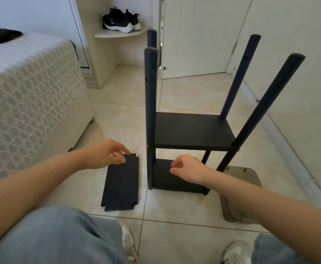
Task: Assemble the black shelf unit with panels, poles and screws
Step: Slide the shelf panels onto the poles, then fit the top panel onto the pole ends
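matt black panel [121,182], glossy floor tiles [176,212]

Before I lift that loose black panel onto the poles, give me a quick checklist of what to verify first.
1. Loose panel lies flat on the floor, beside the left hand: ok.
2. Left hand's hold on the panel: cannot tell; its fingertips are at the far edge.
3. Right hand free: cannot tell; fingers curled, palm hidden.
4. Four poles standing, tops bare: ok.
5. Middle shelf and lower shelf in place between the poles: ok.
6. Screws within reach: not ok; none visible.
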Tool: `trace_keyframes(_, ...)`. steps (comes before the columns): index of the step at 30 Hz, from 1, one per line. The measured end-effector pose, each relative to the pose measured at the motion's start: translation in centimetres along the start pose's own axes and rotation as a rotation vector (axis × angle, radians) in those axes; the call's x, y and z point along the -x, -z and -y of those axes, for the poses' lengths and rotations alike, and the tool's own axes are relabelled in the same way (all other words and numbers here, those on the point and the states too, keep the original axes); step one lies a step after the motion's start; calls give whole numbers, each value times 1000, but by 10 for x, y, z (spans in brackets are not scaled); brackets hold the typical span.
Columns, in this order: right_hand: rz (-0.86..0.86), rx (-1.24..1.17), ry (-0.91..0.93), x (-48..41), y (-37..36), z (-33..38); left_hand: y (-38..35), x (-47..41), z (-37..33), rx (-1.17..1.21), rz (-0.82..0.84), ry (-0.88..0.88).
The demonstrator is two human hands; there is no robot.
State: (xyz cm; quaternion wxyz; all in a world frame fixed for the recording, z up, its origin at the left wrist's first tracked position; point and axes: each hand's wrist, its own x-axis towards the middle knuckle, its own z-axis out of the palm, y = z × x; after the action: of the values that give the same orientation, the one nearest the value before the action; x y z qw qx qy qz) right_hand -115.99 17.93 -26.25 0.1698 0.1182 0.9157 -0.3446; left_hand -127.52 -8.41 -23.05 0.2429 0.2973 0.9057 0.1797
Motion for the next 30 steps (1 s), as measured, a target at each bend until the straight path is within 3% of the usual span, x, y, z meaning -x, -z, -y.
trace_keyframes(4,41,-17,-11,-30,-36,14,-12,-3,40,153,-103,79)
trace_keyframes(14,207,-60,-144,-105,-131,6,-116,-28,139,245,-229,399)
trace_keyframes(24,333,-210,-414,-154,-219,-23,-211,-42,188,407,-47,660)
trace_keyframes(30,329,-294,-563,-167,-242,-32,-227,-47,192,526,13,628)
